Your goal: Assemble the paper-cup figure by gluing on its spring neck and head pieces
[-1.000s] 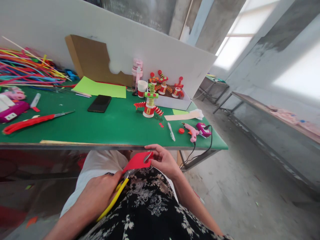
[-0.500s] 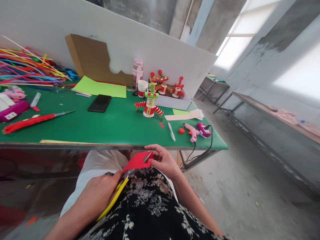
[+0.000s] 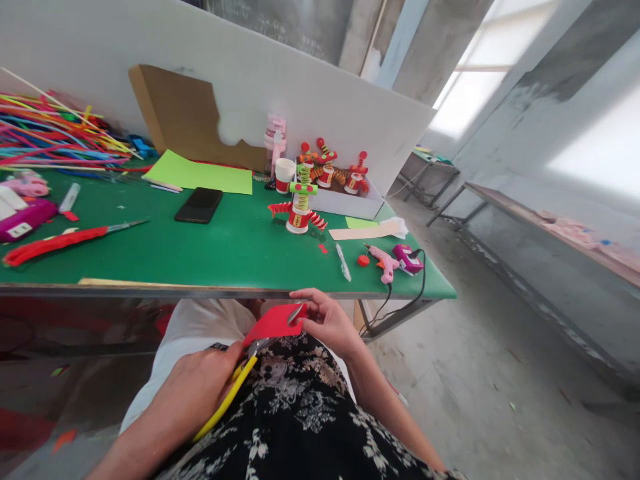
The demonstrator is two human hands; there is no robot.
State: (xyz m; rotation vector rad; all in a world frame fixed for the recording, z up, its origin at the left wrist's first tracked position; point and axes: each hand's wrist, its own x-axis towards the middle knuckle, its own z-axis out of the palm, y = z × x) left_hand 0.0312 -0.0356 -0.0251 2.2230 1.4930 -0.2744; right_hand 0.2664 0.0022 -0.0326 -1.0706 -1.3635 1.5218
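Observation:
Over my lap, my left hand (image 3: 205, 380) is closed round the yellow-handled scissors (image 3: 227, 403). Part of the blades shows beneath a piece of red paper (image 3: 273, 323), and a blade tip shows on top of it near its right end. My right hand (image 3: 330, 321) pinches that right end between thumb and fingers. On the table beyond stands a paper-cup figure (image 3: 299, 217) with pleated red arms, a springy green neck and a green roll for a head.
The green table (image 3: 240, 253) carries a black phone (image 3: 199, 205), lime paper (image 3: 203, 175), red-handled scissors (image 3: 60, 245), a pen (image 3: 343, 262) and a pink glue gun (image 3: 384, 263) with a cord. Similar figures stand in a white box (image 3: 360, 206). Pipe cleaners (image 3: 55, 140) lie at the left.
Almost nothing differs. Both hands, the scissors and the red paper keep their places; only the camera view has shifted very slightly.

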